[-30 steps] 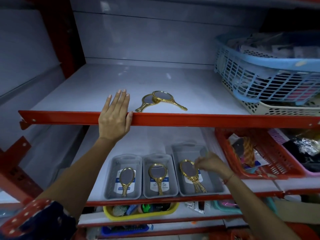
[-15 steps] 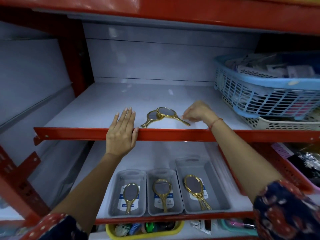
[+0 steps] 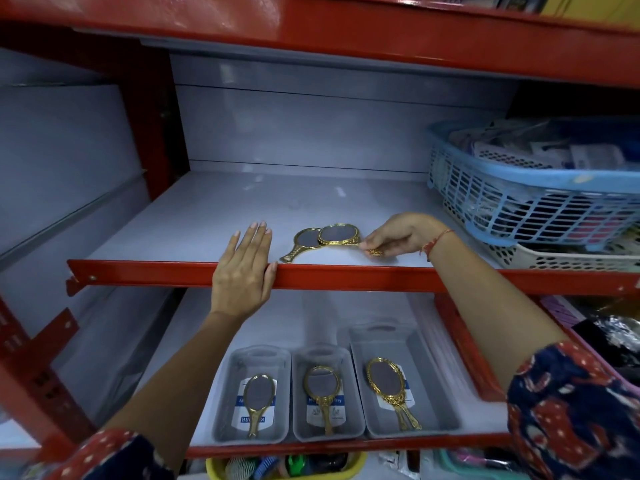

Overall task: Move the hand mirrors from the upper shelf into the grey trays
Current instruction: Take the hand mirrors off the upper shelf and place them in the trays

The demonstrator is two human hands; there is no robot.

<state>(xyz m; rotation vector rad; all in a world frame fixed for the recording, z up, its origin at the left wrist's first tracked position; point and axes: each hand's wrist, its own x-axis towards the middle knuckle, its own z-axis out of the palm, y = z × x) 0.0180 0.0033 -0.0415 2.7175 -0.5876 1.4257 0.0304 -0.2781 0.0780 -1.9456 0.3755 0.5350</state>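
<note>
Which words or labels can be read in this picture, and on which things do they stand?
"ray": end of a word on the label in the middle grey tray.
Label in the left grey tray: blue band with inverted letters, too blurred to read.
Label in the right grey tray: mostly covered by the mirror, unreadable.

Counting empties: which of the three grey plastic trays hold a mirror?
All three grey trays are occupied: one gold hand mirror lies flat in each.
</note>
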